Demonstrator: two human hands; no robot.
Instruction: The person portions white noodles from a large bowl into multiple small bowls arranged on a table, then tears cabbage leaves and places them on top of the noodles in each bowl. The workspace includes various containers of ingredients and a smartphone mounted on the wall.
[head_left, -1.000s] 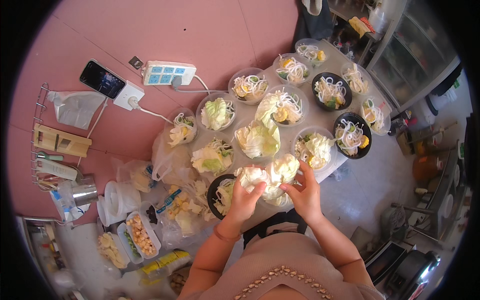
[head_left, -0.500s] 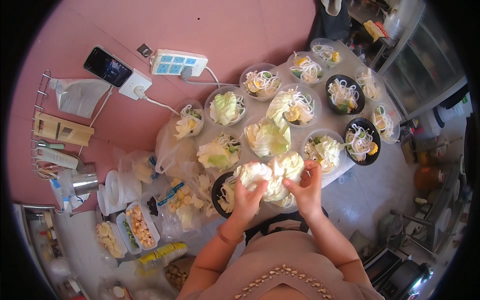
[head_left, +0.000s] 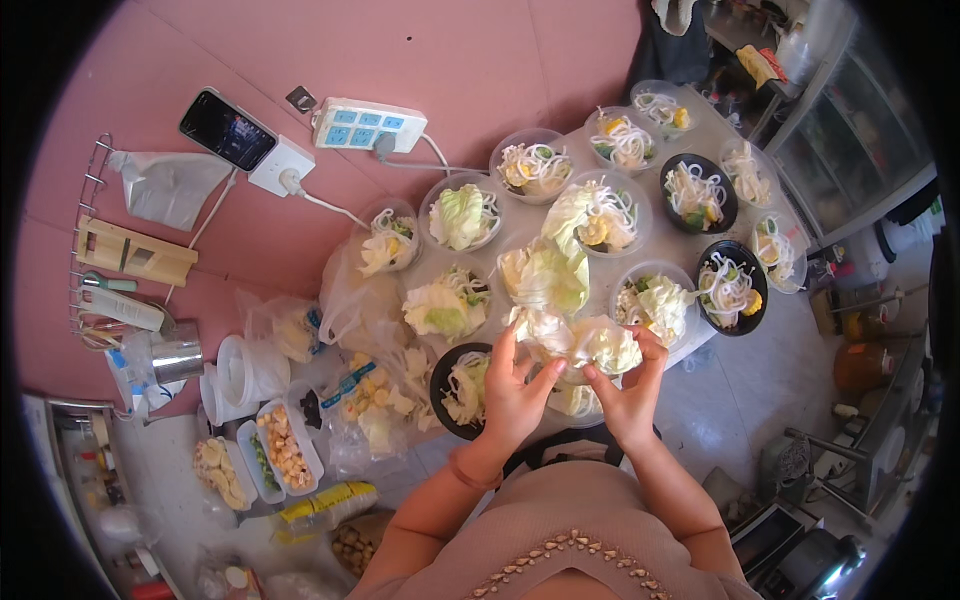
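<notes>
Over the near edge of the table, my left hand (head_left: 513, 388) and my right hand (head_left: 628, 398) hold a pale cabbage leaf (head_left: 606, 346) between thumbs and fingers. A gap runs down its middle; whether the two halves are still joined I cannot tell. Just beyond lies another cabbage leaf (head_left: 545, 277), covering the bowl under it. Below my hands sits a clear bowl with cabbage (head_left: 575, 400), partly hidden. A black bowl (head_left: 440, 392) with cabbage stands beside my left wrist. To the right of my right hand is a clear bowl (head_left: 655, 300) of cabbage and greens.
Several clear and black bowls (head_left: 697, 192) with white noodles, corn and greens fill the table (head_left: 640, 170). Left of it are a plastic bag of cabbage pieces (head_left: 375, 400) and tubs of cut food (head_left: 290, 450). A power strip (head_left: 368, 127) and phone (head_left: 228, 130) are on the pink wall.
Both hands have turned the cabbage leaf and spread its halves, so the gap between them looks wider. The view has shifted slightly; the bowls stay in place.
</notes>
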